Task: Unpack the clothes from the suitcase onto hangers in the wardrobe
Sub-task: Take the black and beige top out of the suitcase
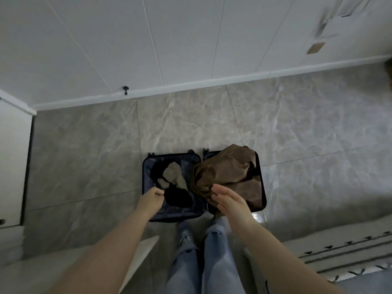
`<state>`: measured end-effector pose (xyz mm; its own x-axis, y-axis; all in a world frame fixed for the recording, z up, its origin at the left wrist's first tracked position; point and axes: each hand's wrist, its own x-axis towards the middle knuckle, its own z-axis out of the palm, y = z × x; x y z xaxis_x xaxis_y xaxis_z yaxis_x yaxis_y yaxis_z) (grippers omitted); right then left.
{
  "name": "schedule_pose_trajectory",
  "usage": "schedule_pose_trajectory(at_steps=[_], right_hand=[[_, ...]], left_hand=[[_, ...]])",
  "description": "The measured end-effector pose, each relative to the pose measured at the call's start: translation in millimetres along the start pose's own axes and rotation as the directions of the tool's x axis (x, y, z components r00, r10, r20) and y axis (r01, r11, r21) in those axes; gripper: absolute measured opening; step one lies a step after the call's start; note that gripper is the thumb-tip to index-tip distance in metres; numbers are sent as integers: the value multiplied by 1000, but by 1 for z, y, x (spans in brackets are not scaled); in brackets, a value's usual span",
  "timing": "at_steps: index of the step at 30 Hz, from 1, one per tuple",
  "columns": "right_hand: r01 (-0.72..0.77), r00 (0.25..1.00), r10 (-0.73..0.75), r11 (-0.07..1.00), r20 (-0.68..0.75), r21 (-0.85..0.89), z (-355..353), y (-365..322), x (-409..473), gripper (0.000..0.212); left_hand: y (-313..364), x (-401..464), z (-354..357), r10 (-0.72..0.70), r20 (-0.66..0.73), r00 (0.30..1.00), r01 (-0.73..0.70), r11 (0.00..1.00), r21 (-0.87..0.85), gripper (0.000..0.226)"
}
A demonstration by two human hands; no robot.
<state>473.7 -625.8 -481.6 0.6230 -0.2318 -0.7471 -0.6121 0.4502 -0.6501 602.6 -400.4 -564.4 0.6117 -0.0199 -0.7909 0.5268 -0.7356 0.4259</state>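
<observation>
- Left hand point(153, 197): the fingers point(159, 192) are curled and pinch the edge of a black garment point(178, 198) in the left half of the suitcase point(148, 177).
- Right hand point(230, 201): the fingers point(218, 190) are straight and released, holding nothing; the hand is above the near edge of the brown garment point(229, 172). Contact with the fabric cannot be determined.
- Black garment: lies at the near end of the left half, with a thin black part running toward the far left corner.
- Olive-grey garment point(175, 174): lies crumpled in the middle of the left half, just beyond the black garment.
- Brown garment: lies bunched up, filling the right half and spilling over the far edge.
- Suitcase: lies open flat on the grey marbled floor point(318, 134), with its wheels at the far end.
- The person's legs in light jeans point(216, 262) stand at the near edge of the suitcase.
- A white panelled wall point(127, 39) bounds the floor's far edge.
</observation>
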Motion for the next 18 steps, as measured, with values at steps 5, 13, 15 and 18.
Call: schedule_pose_trajectory(at_steps=[5, 13, 15, 18], right_hand=[[-119, 992, 125, 978, 22, -173, 7, 51, 103, 32], [-111, 972, 209, 804, 103, -585, 27, 144, 262, 38], [-83, 957, 249, 726, 148, -683, 28, 171, 294, 40], [-210, 896, 428, 636, 114, -742, 29, 208, 331, 41]], left_hand=[[-43, 77, 32, -141, 10, 990, 139, 962, -236, 20], [-113, 178, 89, -167, 112, 980, 198, 899, -391, 23], [-128, 195, 106, -189, 132, 973, 227, 880, -418, 25], [-143, 209, 128, -261, 161, 952, 306, 779, -547, 31]])
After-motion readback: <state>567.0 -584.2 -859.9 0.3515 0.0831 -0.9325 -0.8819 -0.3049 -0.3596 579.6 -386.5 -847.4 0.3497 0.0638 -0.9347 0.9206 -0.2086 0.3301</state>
